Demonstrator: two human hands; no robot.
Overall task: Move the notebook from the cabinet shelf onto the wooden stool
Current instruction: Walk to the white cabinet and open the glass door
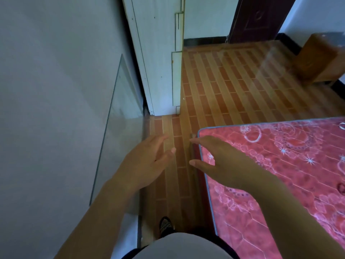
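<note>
No notebook shows in the head view. The wooden stool point(315, 60) stands at the far right by the wall, blurred, with nothing visible on its top. A tall white cabinet point(158, 58) rises ahead of me, its doors closed and its shelves hidden. My left hand point(147, 161) and my right hand point(214, 157) are both held out in front of me above the floor, fingers spread, holding nothing.
A red patterned mattress point(280, 174) fills the lower right. A pane of glass point(119, 128) leans against the grey wall on the left. Brick-patterned floor point(233, 81) runs between the cabinet and the stool. A dark door point(261, 17) stands at the back.
</note>
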